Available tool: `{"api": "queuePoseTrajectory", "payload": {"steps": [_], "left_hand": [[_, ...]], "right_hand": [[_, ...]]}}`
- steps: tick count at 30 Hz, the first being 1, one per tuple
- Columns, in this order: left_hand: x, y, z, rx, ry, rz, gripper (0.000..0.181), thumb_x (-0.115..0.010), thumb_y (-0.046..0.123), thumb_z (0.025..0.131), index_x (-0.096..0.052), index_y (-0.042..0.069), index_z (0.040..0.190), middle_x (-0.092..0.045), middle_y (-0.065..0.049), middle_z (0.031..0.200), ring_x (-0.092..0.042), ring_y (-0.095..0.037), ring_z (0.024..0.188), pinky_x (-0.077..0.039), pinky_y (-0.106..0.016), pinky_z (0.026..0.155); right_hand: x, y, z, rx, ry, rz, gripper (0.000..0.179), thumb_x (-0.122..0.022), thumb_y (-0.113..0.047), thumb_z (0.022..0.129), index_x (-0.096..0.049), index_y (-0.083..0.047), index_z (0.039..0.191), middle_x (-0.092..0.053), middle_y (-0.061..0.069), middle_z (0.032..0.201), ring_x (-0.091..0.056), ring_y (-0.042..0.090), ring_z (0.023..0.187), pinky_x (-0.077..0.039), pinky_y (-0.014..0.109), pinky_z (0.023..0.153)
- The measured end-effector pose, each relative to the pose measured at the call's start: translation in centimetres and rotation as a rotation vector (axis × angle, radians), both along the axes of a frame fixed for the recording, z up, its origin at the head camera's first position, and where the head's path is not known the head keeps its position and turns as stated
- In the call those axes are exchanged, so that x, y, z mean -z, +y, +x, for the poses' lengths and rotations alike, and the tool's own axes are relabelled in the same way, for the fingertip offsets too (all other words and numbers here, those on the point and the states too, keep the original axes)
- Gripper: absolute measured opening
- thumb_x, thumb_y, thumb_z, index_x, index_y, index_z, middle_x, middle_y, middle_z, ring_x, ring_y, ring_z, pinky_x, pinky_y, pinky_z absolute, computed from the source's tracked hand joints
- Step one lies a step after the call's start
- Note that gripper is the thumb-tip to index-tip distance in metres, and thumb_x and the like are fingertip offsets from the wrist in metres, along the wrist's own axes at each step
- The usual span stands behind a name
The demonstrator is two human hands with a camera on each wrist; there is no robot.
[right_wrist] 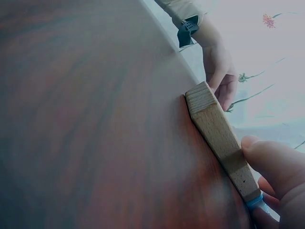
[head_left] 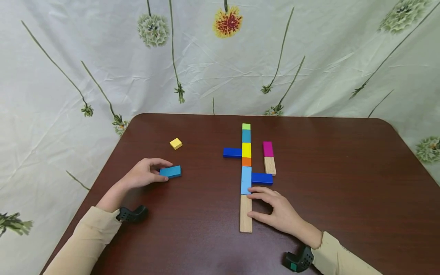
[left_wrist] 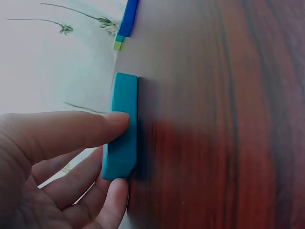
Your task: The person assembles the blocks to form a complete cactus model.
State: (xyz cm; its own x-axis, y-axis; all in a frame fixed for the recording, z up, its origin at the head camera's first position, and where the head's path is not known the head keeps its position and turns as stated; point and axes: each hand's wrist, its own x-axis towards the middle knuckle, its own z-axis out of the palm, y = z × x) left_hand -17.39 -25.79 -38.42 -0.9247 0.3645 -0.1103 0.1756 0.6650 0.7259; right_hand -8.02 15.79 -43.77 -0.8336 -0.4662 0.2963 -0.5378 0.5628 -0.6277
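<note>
On the left of the table, my left hand [head_left: 147, 172] pinches a blue block [head_left: 170, 172] between thumb and fingers. In the left wrist view that block [left_wrist: 123, 129] is close to the tabletop; whether it touches is unclear. My right hand [head_left: 280, 210] rests beside the column of blocks, its thumb at the edge of a long plain wooden block [head_left: 245, 219]. Its other fingertips touch near the joint with a light blue block [head_left: 245, 177]. The right wrist view shows the thumb [right_wrist: 259, 148] against the wooden block's side, with fingertips partly hidden.
Farther up the column lie orange [head_left: 246, 162], yellow [head_left: 246, 150], teal [head_left: 246, 136] and green [head_left: 246, 126] blocks. Dark blue blocks [head_left: 232, 153] [head_left: 262, 178] branch sideways. A magenta block [head_left: 267, 149] and short wooden block [head_left: 269, 165] stand right; a loose yellow block [head_left: 176, 143] lies left.
</note>
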Motion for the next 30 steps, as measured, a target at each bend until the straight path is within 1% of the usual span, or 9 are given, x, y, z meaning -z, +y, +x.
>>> {"api": "queuePoseTrajectory", "payload": {"steps": [2, 7, 10, 14, 18, 21, 27, 30], "left_hand": [[0.2, 0.0, -0.1, -0.009, 0.013, -0.005, 0.045, -0.078, 0.018, 0.078, -0.065, 0.002, 0.117, -0.063, -0.018, 0.11, -0.065, -0.021, 0.084, -0.052, -0.028, 0.072], [0.7, 0.4, -0.4, -0.058, 0.07, -0.013, 0.044, -0.08, 0.025, 0.076, -0.067, 0.007, 0.115, -0.065, -0.012, 0.109, -0.064, -0.02, 0.086, -0.052, -0.028, 0.072], [0.7, 1.1, -0.8, -0.096, 0.098, 0.007, 0.044, -0.08, 0.028, 0.076, -0.068, 0.009, 0.114, -0.066, -0.01, 0.108, -0.063, -0.021, 0.087, -0.051, -0.03, 0.073], [0.5, 2.3, -1.3, -0.138, 0.111, 0.05, 0.044, -0.08, 0.028, 0.076, -0.068, 0.009, 0.113, -0.066, -0.01, 0.109, -0.061, -0.023, 0.089, -0.05, -0.034, 0.076], [0.3, 3.8, -2.0, -0.161, 0.112, 0.099, 0.043, -0.08, 0.026, 0.076, -0.067, 0.008, 0.113, -0.066, -0.011, 0.109, -0.062, -0.023, 0.092, -0.051, -0.035, 0.079], [0.1, 5.2, -2.5, -0.177, 0.114, 0.131, 0.043, -0.08, 0.025, 0.076, -0.068, 0.007, 0.113, -0.066, -0.011, 0.108, -0.062, -0.023, 0.094, -0.051, -0.033, 0.079], [-0.3, 8.6, -3.7, -0.225, 0.129, 0.193, 0.042, -0.081, 0.022, 0.074, -0.068, 0.006, 0.111, -0.067, -0.012, 0.105, -0.064, -0.024, 0.092, -0.051, -0.034, 0.08], [-0.3, 10.3, -4.3, -0.253, 0.116, 0.215, 0.043, -0.08, 0.022, 0.074, -0.068, 0.007, 0.112, -0.067, -0.011, 0.106, -0.064, -0.024, 0.095, -0.051, -0.036, 0.082]], "right_hand": [[0.0, 0.0, 0.0, -0.001, -0.001, 0.0, 0.042, -0.073, -0.041, 0.08, -0.065, -0.023, 0.118, -0.054, -0.01, 0.128, -0.051, 0.018, 0.117, -0.045, 0.045, 0.09], [0.0, 0.0, 0.0, -0.002, -0.002, -0.002, 0.042, -0.073, -0.041, 0.081, -0.065, -0.023, 0.118, -0.054, -0.01, 0.128, -0.051, 0.018, 0.117, -0.045, 0.045, 0.09], [0.0, 0.0, 0.0, -0.002, -0.003, -0.002, 0.042, -0.073, -0.041, 0.081, -0.065, -0.023, 0.118, -0.054, -0.009, 0.128, -0.051, 0.018, 0.117, -0.045, 0.045, 0.09], [0.0, 0.0, 0.0, -0.002, -0.001, -0.002, 0.042, -0.073, -0.041, 0.08, -0.065, -0.023, 0.118, -0.055, -0.009, 0.128, -0.051, 0.018, 0.117, -0.045, 0.045, 0.09], [0.0, 0.0, 0.0, -0.001, 0.0, -0.002, 0.042, -0.073, -0.042, 0.08, -0.065, -0.023, 0.118, -0.054, -0.009, 0.128, -0.051, 0.018, 0.117, -0.045, 0.045, 0.09], [0.0, 0.0, 0.0, 0.0, -0.002, -0.001, 0.043, -0.073, -0.042, 0.08, -0.065, -0.023, 0.118, -0.054, -0.01, 0.128, -0.051, 0.019, 0.117, -0.045, 0.045, 0.09], [0.0, 0.0, 0.0, 0.0, 0.001, 0.001, 0.043, -0.073, -0.042, 0.08, -0.065, -0.023, 0.118, -0.054, -0.01, 0.128, -0.051, 0.019, 0.117, -0.045, 0.045, 0.09], [0.0, 0.0, 0.0, -0.003, 0.01, -0.001, 0.043, -0.073, -0.041, 0.08, -0.065, -0.023, 0.118, -0.054, -0.01, 0.128, -0.051, 0.019, 0.117, -0.045, 0.045, 0.09]]}}
